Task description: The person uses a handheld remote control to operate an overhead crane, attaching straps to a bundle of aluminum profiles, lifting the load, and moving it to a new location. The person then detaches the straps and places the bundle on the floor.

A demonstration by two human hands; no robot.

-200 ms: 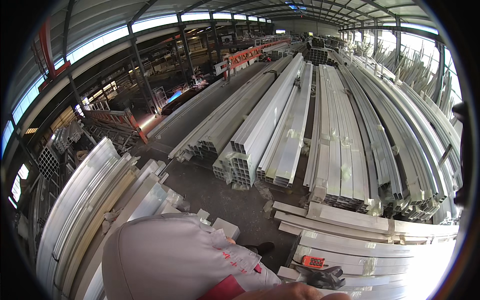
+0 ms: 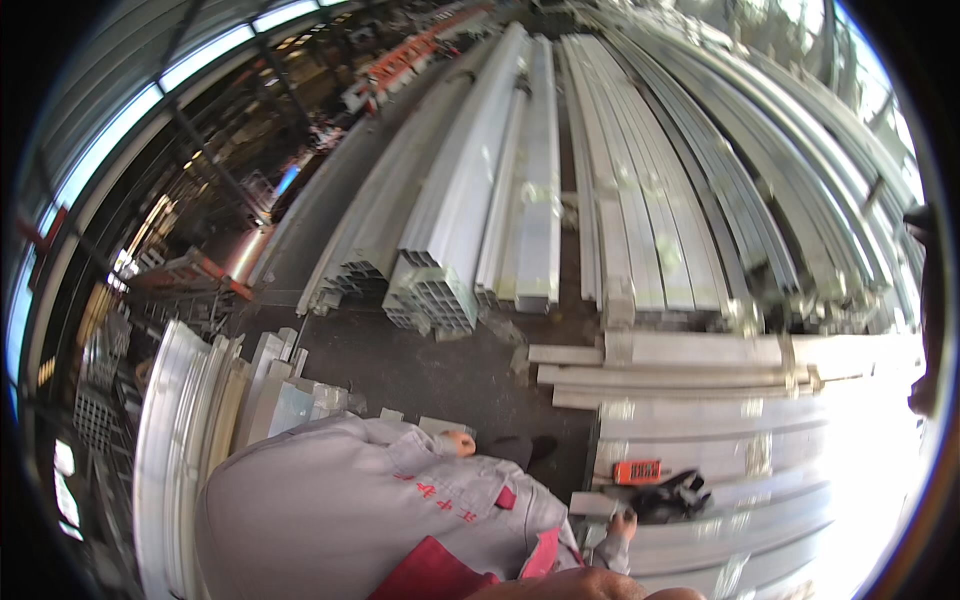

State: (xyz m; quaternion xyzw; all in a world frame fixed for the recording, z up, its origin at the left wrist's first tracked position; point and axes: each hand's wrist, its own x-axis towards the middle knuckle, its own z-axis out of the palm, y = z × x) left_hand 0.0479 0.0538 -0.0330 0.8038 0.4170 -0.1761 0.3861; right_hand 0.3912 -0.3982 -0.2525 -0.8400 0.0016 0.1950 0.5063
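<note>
Nearest to me, my grey jacket point(image 2: 320, 510) with its red trim fills the lower part of the view. My right hand point(image 2: 624, 523) is at the sleeve's end, just left of a crumpled black item point(image 2: 668, 498); I cannot tell whether its fingers are curled or spread, or whether it touches anything. Just beyond the black item, an orange handheld control point(image 2: 637, 471) lies on the pale metal profiles point(image 2: 690, 432) to the right. Farther left, my left hand point(image 2: 458, 442) shows small beside a pale block point(image 2: 438, 427), its grip also unclear. Past the dark floor point(image 2: 470, 380) stand long bundles of square tubes point(image 2: 432, 302), and an orange beam point(image 2: 402, 62) runs at the far left.
</note>
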